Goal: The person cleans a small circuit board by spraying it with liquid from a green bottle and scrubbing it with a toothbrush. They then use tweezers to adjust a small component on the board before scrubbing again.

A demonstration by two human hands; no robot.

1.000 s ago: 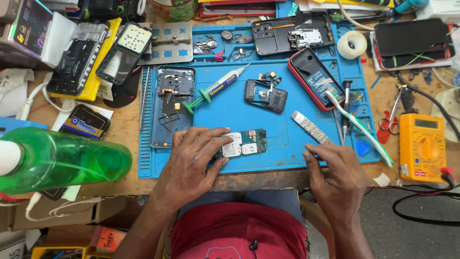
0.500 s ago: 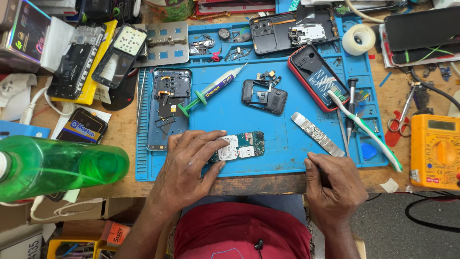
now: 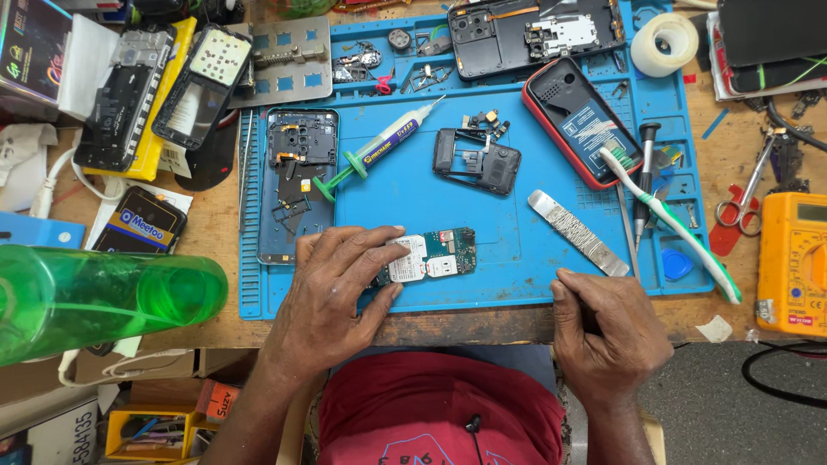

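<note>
Blue mat (image 3: 517, 267) on a cluttered wooden bench, with a green bottle (image 3: 95, 301) lying at its left. Left hand (image 3: 332, 293), fingers spread flat, pins the circuit board (image 3: 426, 256) near the mat's front edge. Right hand (image 3: 607, 331), curled shut, rests on the bench edge; any contents are hidden. Metal strip (image 3: 577, 232) lies just beyond it; syringe (image 3: 379, 148) farther back.

Your left hand (image 3: 332, 288) covers the near-left end of the small green circuit board (image 3: 431, 255) under its fingers; your right hand (image 3: 607, 331) curls closed, hiding anything inside.
</note>
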